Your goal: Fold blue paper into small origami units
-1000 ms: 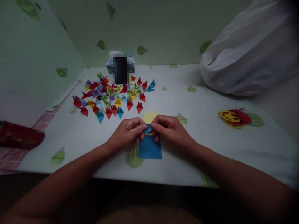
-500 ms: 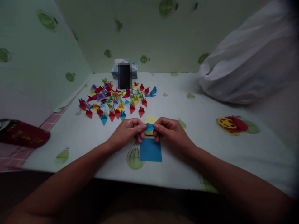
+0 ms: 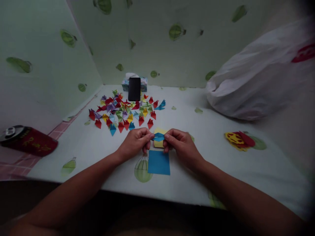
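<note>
A small folded blue paper (image 3: pixel 159 137) is stretched between my two hands above the table. My left hand (image 3: pixel 137 141) pinches its left end, and my right hand (image 3: pixel 179 144) pinches its right end. Beneath and behind it lies yellow paper (image 3: pixel 159 130), partly hidden by my fingers. Just in front of my hands a flat blue square sheet (image 3: pixel 158 163) rests on the tablecloth. Many folded paper pieces in red, blue, yellow, green and purple (image 3: pixel 126 124) are spread over the table beyond my left hand.
A dark phone (image 3: pixel 134 89) leans on a tissue box (image 3: pixel 125 86) at the back. On the left lies a red can (image 3: pixel 34 141). A white plastic bag (image 3: pixel 248 78) bulges at the right, with yellow and red cut shapes (image 3: pixel 236 139) nearer.
The folded blue paper shows more widely between my fingers, and my hands are slightly farther apart. The camera view has shifted, so the table things sit lower in the picture.
</note>
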`<state>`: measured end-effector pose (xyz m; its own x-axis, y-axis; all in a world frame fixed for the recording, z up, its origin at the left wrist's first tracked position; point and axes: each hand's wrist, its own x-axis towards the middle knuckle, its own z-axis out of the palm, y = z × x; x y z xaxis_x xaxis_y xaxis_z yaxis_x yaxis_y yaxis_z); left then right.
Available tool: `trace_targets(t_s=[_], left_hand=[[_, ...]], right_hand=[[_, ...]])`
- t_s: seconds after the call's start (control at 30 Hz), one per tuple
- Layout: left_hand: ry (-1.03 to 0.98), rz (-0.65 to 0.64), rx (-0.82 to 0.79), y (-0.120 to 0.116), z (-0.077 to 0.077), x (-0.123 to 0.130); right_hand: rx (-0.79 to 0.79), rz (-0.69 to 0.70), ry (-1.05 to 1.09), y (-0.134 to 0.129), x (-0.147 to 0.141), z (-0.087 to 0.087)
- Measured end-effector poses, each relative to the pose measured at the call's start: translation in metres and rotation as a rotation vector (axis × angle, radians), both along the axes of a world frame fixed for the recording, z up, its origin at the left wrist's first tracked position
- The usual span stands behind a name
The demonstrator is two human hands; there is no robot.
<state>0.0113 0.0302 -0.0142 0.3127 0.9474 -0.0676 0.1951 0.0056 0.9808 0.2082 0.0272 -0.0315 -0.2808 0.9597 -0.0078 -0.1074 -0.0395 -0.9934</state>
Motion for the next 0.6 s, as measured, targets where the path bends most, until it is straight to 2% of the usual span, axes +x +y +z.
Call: trace_targets(t_s=[0.13, 0.27, 0.4, 0.5, 0.6], left_hand=[[-0.036, 0.058, -0.013, -0.001, -0.002, 0.000], [-0.178, 0.086, -0.025, 0.001, -0.007, -0.002], [-0.255, 0.135, -0.014, 0.003, -0.011, 0.000], [-0.234, 0.054, -0.050, 0.000, -0.012, 0.008], [-0.264, 0.012, -0.016, -0.006, -0.012, 0.015]], right_hand=[[0.000, -0.017, 0.022, -0.002, -0.002, 0.001], [-0.033, -0.045, 0.082, -0.003, -0.003, 0.001], [-0.063, -0.133, 0.219, -0.002, -0.004, -0.001], [-0.053, -0.160, 0.275, -0.004, -0.008, -0.004], [-0.051, -0.151, 0.281, -0.008, -0.013, -0.008]])
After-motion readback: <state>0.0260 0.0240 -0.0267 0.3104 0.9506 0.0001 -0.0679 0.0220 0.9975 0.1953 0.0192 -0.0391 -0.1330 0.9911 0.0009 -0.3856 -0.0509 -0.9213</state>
